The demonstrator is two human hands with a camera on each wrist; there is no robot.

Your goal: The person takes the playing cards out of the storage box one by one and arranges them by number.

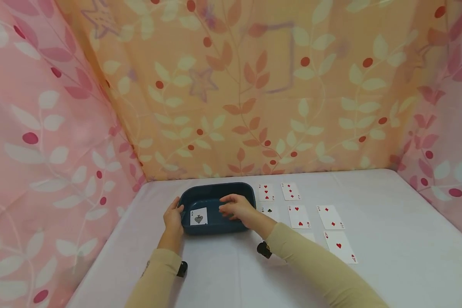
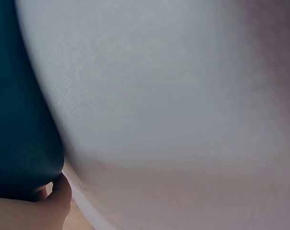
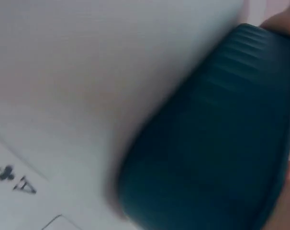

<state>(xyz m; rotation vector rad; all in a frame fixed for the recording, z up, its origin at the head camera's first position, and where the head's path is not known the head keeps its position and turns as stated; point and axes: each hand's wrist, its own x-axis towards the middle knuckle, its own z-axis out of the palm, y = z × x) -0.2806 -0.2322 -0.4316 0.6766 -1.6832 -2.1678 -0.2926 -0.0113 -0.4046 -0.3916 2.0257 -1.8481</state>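
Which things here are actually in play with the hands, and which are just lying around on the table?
In play: dark blue tray, gripped at its left rim by the left hand; ace of spades lying inside it; right hand over the tray's right side.

Lying about: red-suit cards in rows to the right; ace of clubs beside the tray; white table.
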